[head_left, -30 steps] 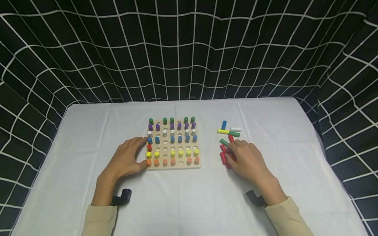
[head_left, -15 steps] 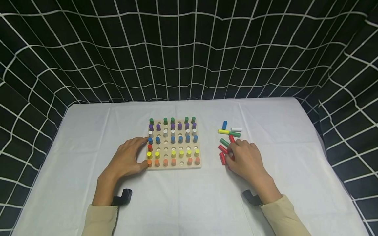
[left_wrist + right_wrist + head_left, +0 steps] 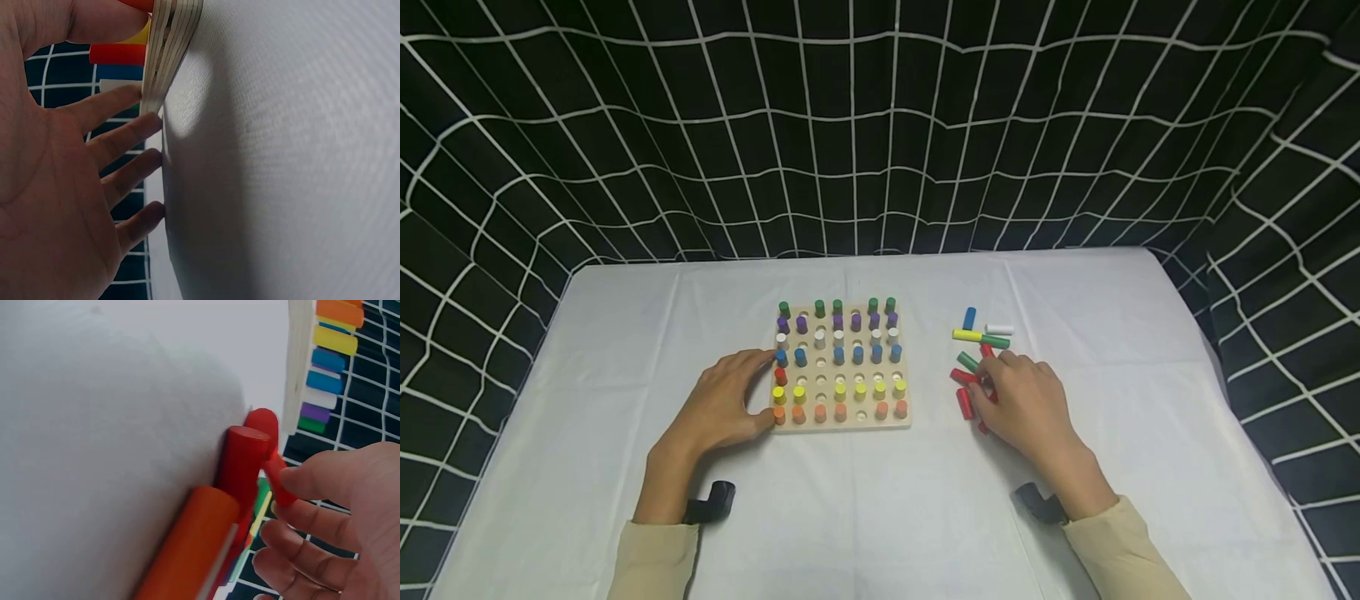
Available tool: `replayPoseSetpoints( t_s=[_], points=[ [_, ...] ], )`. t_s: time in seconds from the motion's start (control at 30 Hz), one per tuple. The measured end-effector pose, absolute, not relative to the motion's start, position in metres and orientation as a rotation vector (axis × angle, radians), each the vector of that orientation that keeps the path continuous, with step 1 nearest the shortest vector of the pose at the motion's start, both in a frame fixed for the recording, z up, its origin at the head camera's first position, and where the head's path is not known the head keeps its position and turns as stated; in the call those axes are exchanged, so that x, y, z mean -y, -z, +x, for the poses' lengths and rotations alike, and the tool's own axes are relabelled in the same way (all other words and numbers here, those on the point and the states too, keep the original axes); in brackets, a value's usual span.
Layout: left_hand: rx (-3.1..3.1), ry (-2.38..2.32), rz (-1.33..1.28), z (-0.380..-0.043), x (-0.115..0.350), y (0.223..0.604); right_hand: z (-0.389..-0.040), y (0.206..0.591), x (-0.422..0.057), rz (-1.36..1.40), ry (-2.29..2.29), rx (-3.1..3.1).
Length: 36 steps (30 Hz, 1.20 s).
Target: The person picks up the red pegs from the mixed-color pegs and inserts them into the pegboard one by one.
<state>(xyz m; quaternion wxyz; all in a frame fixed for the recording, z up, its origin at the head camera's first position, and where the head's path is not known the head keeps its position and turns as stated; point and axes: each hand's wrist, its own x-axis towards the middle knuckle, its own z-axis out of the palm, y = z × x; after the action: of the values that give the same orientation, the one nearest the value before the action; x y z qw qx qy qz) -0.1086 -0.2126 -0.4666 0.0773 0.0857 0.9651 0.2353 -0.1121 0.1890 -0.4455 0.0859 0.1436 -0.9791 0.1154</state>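
A wooden pegboard holds upright colored pegs in rows, green at the far side and orange at the near side. At its left edge, my left hand touches the board's side with thumb and index finger, the other fingers spread. A single red peg stands in the red row, at its left end. To the board's right, my right hand pinches a red peg between thumb and index finger. Other red pegs lie beside and partly under that hand, with an orange peg close by.
Beyond the right hand lie loose pegs: a blue, a white, a yellow and two green ones. White cloth covers the table. A black netted curtain rises behind and at both sides.
My right hand has shifted slightly left, and a red peg at its fingertips has turned flatter and moved left. The left hand and board have stayed put.
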Motion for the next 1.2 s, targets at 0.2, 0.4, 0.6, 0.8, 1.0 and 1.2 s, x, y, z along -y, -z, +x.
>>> replayPoseSetpoints(
  t_s=[0.2,0.4,0.6,0.8,1.0,1.2],
  points=[
    [-2.892,-0.701,0.261,-0.109,0.212,0.466,-0.117,0.441,-0.188,0.462,-0.394,2.846],
    [-2.889,-0.709,0.252,-0.109,0.212,0.466,-0.123,0.438,-0.183,0.451,-0.448,2.862],
    [-2.893,-0.708,0.253,-0.108,0.211,0.465,-0.128,0.435,-0.178,0.475,-0.446,2.894],
    [-2.897,-0.693,0.245,-0.107,0.212,0.464,-0.135,0.431,-0.171,0.601,-0.411,2.868],
    [-2.893,-0.702,0.246,-0.106,0.211,0.463,-0.140,0.423,-0.158,0.664,-0.403,2.871],
    [-2.899,-0.710,0.258,-0.106,0.211,0.462,-0.145,0.417,-0.143,0.720,-0.440,2.894]
  ],
)
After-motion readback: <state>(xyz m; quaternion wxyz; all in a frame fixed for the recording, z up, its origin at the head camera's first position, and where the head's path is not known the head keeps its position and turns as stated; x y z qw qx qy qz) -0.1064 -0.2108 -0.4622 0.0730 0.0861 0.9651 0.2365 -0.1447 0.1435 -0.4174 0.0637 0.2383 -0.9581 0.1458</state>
